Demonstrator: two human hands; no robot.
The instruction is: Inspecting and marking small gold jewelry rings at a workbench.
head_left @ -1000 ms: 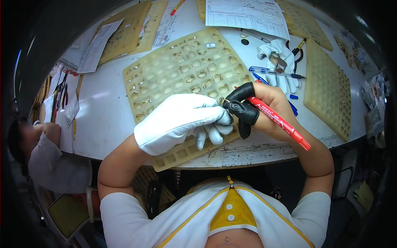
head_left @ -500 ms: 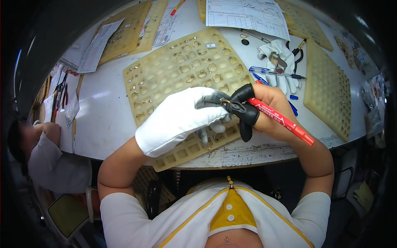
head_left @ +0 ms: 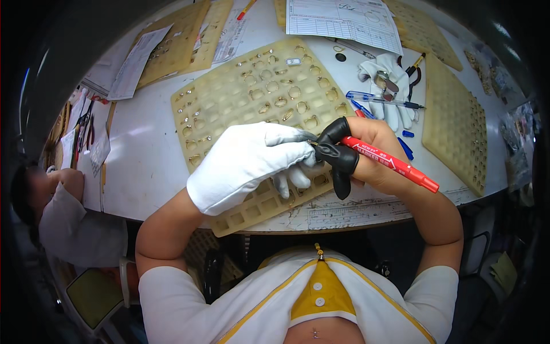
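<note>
A small gold-coloured ring (head_left: 313,143) is pinched between my two hands above the tray, mostly covered by the fingertips. My left hand (head_left: 235,163), in a white glove, closes on it with thumb and fingers. Black rubber finger covers sit on the thumb and fingers of my right hand (head_left: 369,157), which grips the ring from the other side. Tucked in that same hand is a red marker (head_left: 392,163), slanting down to the right. Beneath lies a pale yellow slotted tray (head_left: 217,117) holding many rings; its lower part is partly hidden by my left hand.
Right of the tray lie a white glove (head_left: 404,114), a blue pen (head_left: 366,98) and black-handled pliers (head_left: 413,74). Another slotted tray (head_left: 450,114) stands farther right. Papers (head_left: 344,26) cover trays at the back. A person's arm (head_left: 69,186) rests at the left edge.
The ring has turned slightly and sits deeper between the fingertips. The marker's lower end has swung a little up and to the right. Both hands stay in nearly the same place.
</note>
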